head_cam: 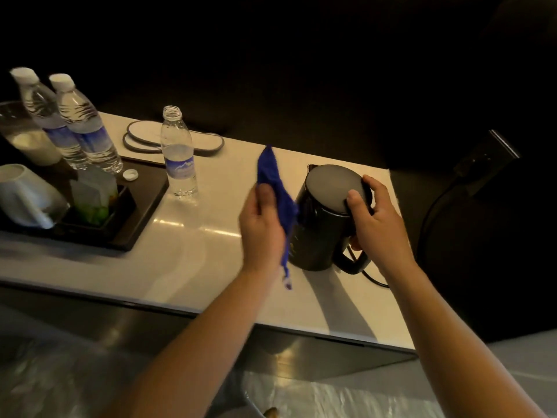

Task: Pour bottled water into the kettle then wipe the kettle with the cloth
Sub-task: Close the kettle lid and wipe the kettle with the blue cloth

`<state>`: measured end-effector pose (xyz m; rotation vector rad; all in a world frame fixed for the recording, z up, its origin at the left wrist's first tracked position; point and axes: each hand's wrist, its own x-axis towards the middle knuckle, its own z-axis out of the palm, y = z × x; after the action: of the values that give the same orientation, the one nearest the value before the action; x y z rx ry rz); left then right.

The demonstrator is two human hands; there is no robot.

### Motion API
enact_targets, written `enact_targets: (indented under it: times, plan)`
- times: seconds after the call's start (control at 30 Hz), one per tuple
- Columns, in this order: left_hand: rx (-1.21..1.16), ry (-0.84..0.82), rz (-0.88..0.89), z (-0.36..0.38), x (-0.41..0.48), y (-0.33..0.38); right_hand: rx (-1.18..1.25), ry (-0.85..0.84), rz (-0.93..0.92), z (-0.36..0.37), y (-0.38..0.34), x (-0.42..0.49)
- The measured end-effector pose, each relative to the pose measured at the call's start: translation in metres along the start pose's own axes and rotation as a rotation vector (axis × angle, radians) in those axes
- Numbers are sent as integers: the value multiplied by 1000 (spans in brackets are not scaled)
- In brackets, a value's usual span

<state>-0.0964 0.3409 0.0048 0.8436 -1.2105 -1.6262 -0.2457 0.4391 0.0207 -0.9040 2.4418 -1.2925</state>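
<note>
A black electric kettle stands on the white counter with its lid closed. My right hand grips the kettle's top rim and handle side, thumb on the lid. My left hand holds a blue cloth pressed against the kettle's left wall; the cloth sticks up above my fingers and hangs below my palm. An uncapped, mostly empty water bottle stands left of the cloth, and its white cap lies on the tray.
Two capped full bottles stand at the back left on a dark tray with a white cup and sachets. Slippers lie behind. The kettle's cord trails right. A plastic-lined bin sits below.
</note>
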Motion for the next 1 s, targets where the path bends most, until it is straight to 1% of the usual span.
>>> enact_targets:
  times: [0.07,0.13,0.2,0.27,0.33,0.4,0.47,0.6,0.7,0.77,0.83,0.93,1.0]
  plan:
    - [48,-94,88,34,-18,-6,13,7,8,4,1,-2]
    - [214,-103,213,60,-25,-23,38,0,0,6,1,-4]
    - [342,4,296,74,-26,-37,47,12,-21,7,1,-4]
    - [372,117,305,80,-23,-47,51,26,-36,9,0,-4]
    - [325,187,309,80,-18,-57,56,24,-33,11,-1,-4]
    - [224,209,336,73,-10,-70,33,16,-25,11,-1,-3]
    - [134,227,268,63,-1,-85,15,12,-30,9,-1,-3]
    - [127,246,9,45,5,-114,24,-3,-45,6,3,-3]
    - [98,224,-90,40,9,-113,27,-31,-61,3,8,2]
    - [58,202,-118,44,9,-103,37,-51,-70,0,10,5]
    - [54,179,-54,51,3,-89,65,-74,-64,-3,12,8]
    - [87,131,132,65,-7,-69,84,-109,-60,-7,14,12]
    - [138,101,224,70,-7,-62,86,-131,-53,-9,15,14]
